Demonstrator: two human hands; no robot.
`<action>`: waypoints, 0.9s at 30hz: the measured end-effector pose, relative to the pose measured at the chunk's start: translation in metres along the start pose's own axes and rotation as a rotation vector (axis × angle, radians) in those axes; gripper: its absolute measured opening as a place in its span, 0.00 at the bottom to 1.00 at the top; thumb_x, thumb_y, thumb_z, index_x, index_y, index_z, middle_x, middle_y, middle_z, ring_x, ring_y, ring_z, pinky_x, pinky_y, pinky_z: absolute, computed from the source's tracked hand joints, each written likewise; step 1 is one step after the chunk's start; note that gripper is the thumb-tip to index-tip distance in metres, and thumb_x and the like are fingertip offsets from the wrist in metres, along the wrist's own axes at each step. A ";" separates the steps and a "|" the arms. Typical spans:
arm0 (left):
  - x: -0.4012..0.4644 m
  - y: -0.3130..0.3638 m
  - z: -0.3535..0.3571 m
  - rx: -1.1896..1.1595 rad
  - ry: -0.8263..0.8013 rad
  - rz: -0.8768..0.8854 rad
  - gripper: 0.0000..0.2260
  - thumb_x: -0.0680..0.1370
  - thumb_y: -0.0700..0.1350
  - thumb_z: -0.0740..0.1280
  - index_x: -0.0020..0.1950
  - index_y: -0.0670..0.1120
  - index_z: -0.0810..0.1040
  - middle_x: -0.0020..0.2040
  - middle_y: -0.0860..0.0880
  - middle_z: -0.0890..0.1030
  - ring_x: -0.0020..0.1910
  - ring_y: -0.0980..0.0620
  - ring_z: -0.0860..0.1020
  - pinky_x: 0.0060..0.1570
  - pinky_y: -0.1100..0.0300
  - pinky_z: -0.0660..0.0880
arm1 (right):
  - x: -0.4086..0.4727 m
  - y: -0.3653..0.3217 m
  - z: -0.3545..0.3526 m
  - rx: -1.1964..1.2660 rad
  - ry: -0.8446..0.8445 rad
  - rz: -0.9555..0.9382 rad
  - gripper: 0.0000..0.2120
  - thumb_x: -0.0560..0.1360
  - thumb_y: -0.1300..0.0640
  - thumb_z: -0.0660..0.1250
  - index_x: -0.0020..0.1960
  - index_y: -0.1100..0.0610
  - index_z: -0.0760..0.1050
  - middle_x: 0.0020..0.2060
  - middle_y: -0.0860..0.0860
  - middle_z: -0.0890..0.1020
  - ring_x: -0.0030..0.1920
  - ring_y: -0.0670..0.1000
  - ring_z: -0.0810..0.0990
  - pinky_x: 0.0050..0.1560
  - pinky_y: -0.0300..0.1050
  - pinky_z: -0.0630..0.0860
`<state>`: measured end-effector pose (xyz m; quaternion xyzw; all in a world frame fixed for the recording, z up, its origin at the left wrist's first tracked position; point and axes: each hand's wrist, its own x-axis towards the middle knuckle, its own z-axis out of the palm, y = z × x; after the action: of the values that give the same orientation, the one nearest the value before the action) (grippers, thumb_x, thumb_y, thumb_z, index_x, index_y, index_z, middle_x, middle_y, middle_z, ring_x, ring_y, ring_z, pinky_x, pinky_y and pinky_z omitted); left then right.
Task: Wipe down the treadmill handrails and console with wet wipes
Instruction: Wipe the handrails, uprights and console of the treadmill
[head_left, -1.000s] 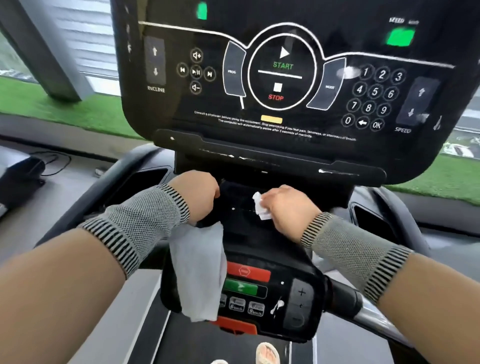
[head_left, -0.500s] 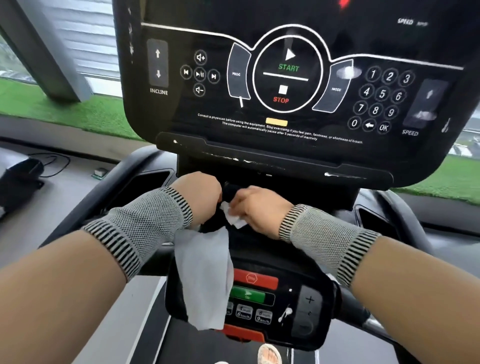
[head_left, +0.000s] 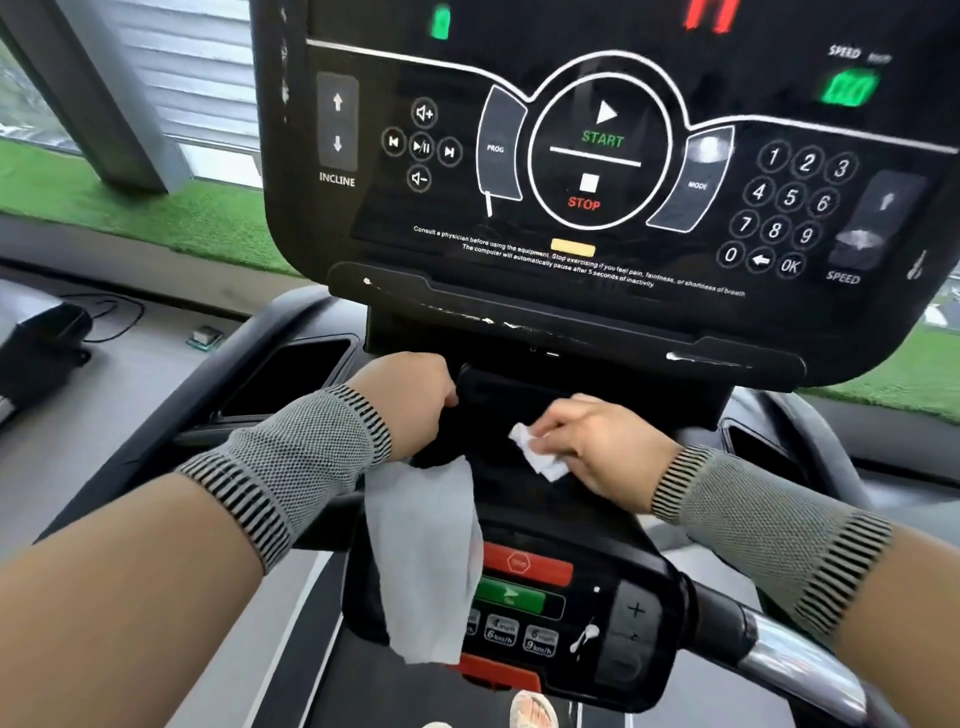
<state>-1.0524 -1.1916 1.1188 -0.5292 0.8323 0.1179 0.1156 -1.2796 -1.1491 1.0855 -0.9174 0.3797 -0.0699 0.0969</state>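
The right hand has slid its small folded wet wipe back to the right across the black panel under the console, so wiping goes on. The left hand grips a hanging wipe at the panel's edge

I see green artificial turf beyond a grey floor, a slanted grey pillar, and daylight through slatted blinds.
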 end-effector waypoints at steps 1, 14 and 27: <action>-0.001 0.000 0.001 -0.008 -0.003 -0.010 0.20 0.75 0.37 0.65 0.65 0.50 0.77 0.63 0.52 0.75 0.62 0.51 0.74 0.63 0.55 0.71 | 0.003 -0.002 -0.001 -0.013 -0.003 0.016 0.14 0.62 0.70 0.72 0.44 0.57 0.83 0.45 0.51 0.82 0.39 0.56 0.79 0.40 0.51 0.80; -0.009 0.001 0.003 -0.040 0.084 -0.005 0.17 0.78 0.37 0.59 0.64 0.49 0.77 0.65 0.47 0.74 0.63 0.46 0.73 0.61 0.54 0.71 | -0.019 -0.005 -0.017 -0.268 -0.123 0.208 0.08 0.66 0.61 0.72 0.44 0.53 0.79 0.45 0.47 0.77 0.45 0.51 0.75 0.41 0.41 0.75; -0.016 -0.007 0.005 -0.115 0.129 0.005 0.18 0.79 0.36 0.58 0.64 0.48 0.77 0.65 0.48 0.77 0.63 0.48 0.74 0.64 0.55 0.69 | 0.065 -0.026 0.004 -0.157 -0.153 0.366 0.30 0.74 0.65 0.60 0.75 0.61 0.55 0.66 0.54 0.66 0.65 0.58 0.65 0.68 0.49 0.66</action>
<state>-1.0389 -1.1793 1.1190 -0.5394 0.8311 0.1314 0.0312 -1.2157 -1.1763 1.0911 -0.8404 0.5360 0.0485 0.0646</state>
